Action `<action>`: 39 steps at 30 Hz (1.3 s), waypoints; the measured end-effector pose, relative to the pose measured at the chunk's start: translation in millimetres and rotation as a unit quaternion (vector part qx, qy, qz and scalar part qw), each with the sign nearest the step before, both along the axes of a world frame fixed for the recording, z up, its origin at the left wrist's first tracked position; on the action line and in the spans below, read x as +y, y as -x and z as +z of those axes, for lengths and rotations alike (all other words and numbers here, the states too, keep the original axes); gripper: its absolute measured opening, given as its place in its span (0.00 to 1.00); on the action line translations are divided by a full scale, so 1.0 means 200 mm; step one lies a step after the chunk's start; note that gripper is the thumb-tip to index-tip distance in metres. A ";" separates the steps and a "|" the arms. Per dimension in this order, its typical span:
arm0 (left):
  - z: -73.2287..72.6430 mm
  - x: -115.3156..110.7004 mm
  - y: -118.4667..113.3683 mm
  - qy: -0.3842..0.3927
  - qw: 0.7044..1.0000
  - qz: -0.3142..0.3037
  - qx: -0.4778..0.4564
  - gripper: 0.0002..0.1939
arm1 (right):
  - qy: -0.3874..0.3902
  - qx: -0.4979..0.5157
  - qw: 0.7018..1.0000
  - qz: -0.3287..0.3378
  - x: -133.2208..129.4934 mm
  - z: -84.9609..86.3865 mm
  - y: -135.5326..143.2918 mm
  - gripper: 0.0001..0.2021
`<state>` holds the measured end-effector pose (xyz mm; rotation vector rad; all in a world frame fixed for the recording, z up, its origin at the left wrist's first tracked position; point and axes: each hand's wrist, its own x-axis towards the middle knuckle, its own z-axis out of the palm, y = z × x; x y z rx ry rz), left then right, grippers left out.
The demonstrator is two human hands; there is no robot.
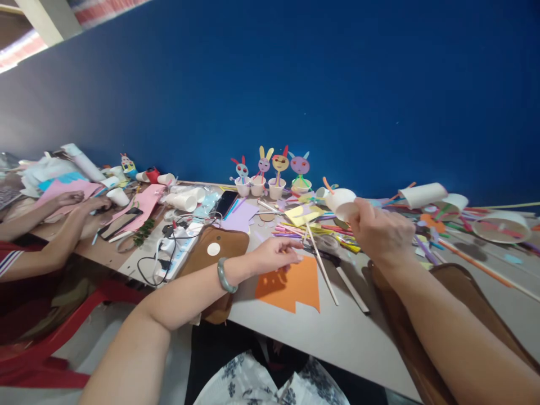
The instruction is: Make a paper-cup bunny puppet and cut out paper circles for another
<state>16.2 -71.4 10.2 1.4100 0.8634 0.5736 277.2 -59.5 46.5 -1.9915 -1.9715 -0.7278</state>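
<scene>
My right hand (382, 230) grips a white paper cup (341, 201), holding it tilted above the clutter at the back of the table. An orange strip (327, 184) sticks up beside the cup; whether it is attached I cannot tell. My left hand (276, 256), with a bracelet on its wrist, hovers over a cut sheet of orange paper (291, 289), its fingers loosely bent and apart, nothing visible in them. To the right of that hand lie a thin white stick (323, 267) and a pale-handled tool (352, 288).
Several cups with paper rabbit faces (277, 188) stand along the blue wall. Brown pouches (230, 247) lie on both sides, with a power strip (179, 253) and cables at left. Loose cups (424, 195) and coloured sticks spread rightward. Another person's hands (99, 203) work at far left.
</scene>
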 end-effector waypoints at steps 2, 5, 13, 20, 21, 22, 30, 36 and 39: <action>0.00 0.05 -0.05 0.045 0.998 0.027 -0.041 0.23 | 0.011 -0.003 0.999 0.048 -0.03 -0.01 0.04 0.24; -0.02 0.12 -0.10 0.114 0.983 0.067 -0.124 0.21 | 0.043 -0.013 0.988 0.151 -0.10 -0.04 0.13 0.22; -0.10 0.20 -0.07 0.181 0.957 0.095 -0.208 0.21 | 0.011 -0.130 0.911 0.391 -0.15 -0.18 0.26 0.21; -0.10 0.21 -0.02 0.089 0.955 0.183 -0.216 0.20 | 0.110 0.016 0.947 0.302 -0.16 -0.12 0.19 0.20; -0.11 0.21 -0.01 0.078 0.954 0.189 -0.217 0.20 | 0.109 0.040 0.962 0.246 -0.14 -0.09 0.18 0.22; -0.12 0.21 -0.01 0.064 0.955 0.194 -0.215 0.19 | 0.106 0.054 0.975 0.188 -0.11 -0.06 0.16 0.24; -0.14 0.21 0.00 -0.040 0.957 0.215 -0.191 0.17 | 0.253 -0.049 0.966 0.009 0.52 0.05 0.02 0.30; -0.18 0.22 0.00 -0.039 0.950 0.207 -0.230 0.23 | 0.314 -0.078 0.945 0.051 0.72 -0.01 0.00 0.27; -0.20 0.23 0.00 -0.045 0.947 0.215 -0.236 0.23 | 0.298 -0.059 0.952 0.039 0.73 -0.03 -0.05 0.23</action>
